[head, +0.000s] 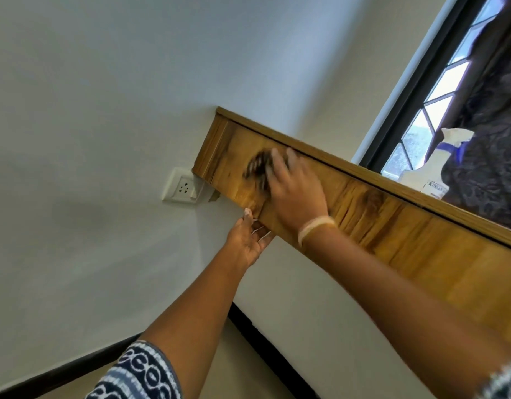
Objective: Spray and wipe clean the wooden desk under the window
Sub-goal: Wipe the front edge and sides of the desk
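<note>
White wall runs behind the wooden desk [392, 223], whose streaked, golden-brown front panel juts out beneath the window [438, 90]. My right hand [294, 191] presses a blurred dark cloth [257, 168] flat against the panel, fingers spread. My left hand [248, 237] cups the lower edge, fingers hooked underneath. A spray bottle [432, 171] stands on top by the curtain [490, 139].

**Obscured and indistinct regions**

Cloth [258, 171] under the right hand [294, 194]: motion-blurred, pattern unreadable. Spray bottle [427, 171]: partly hidden behind the dark curtain [490, 133], label illegible. Desk [392, 223]: cut off at the right edge. Left hand [248, 240]: fingertips hidden beneath the desk.
</note>
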A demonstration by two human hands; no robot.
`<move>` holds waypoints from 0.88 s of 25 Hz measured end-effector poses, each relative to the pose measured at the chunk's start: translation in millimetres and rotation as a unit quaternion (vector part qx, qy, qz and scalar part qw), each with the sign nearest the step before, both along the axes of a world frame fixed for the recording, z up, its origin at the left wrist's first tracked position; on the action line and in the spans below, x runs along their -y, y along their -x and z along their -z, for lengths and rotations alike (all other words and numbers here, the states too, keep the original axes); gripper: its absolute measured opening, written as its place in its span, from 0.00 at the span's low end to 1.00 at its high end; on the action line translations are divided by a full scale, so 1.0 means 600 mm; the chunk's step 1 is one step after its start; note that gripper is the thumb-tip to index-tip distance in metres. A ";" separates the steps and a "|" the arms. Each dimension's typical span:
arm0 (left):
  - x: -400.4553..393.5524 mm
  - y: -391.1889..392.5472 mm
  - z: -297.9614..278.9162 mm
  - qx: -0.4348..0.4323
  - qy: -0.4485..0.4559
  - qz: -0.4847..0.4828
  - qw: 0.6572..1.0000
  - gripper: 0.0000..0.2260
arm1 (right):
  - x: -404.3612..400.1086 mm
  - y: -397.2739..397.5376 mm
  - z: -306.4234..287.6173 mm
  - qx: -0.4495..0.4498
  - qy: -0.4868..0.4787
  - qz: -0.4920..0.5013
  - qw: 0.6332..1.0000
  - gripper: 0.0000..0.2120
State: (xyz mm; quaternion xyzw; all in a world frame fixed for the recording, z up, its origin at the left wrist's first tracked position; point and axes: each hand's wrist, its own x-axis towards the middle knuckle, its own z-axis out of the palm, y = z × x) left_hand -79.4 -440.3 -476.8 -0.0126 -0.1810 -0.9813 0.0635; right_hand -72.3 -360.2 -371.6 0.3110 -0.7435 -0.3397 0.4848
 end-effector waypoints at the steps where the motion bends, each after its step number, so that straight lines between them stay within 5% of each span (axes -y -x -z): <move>1: 0.000 -0.004 -0.001 0.003 0.013 0.001 1.000 0.17 | -0.035 -0.016 0.042 0.016 -0.011 -0.012 1.000 0.23; 4: 0.013 -0.014 -0.014 0.038 0.070 0.004 0.997 0.17 | -0.123 -0.057 0.081 0.038 -0.049 -0.043 0.997 0.23; 6: 0.030 -0.028 -0.023 0.083 0.240 -0.053 0.966 0.15 | -0.134 -0.055 0.029 -0.016 -0.035 -0.041 0.998 0.21; 7: 0.035 -0.035 -0.030 0.112 0.365 -0.107 0.918 0.17 | -0.130 -0.055 -0.013 -0.045 -0.004 -0.031 0.999 0.20; 9: 0.032 -0.049 -0.041 0.135 0.595 -0.272 0.744 0.25 | -0.113 -0.054 -0.088 -0.076 0.043 -0.020 0.996 0.19; 11: 0.009 -0.069 -0.069 0.067 0.698 -0.393 0.594 0.33 | -0.110 -0.055 -0.104 -0.077 0.048 -0.024 0.996 0.18; 16: -0.034 -0.090 -0.163 -0.117 0.791 -0.467 0.376 0.34 | -0.241 -0.117 -0.062 -0.075 0.096 -0.025 0.992 0.17; 18: -0.049 -0.089 -0.170 -0.154 0.814 -0.443 0.342 0.31 | -0.316 -0.158 -0.053 -0.114 0.143 -0.022 0.983 0.16; 22: -0.062 -0.087 -0.174 -0.162 0.799 -0.462 0.350 0.26 | -0.324 -0.164 -0.049 -0.167 0.163 -0.021 0.972 0.16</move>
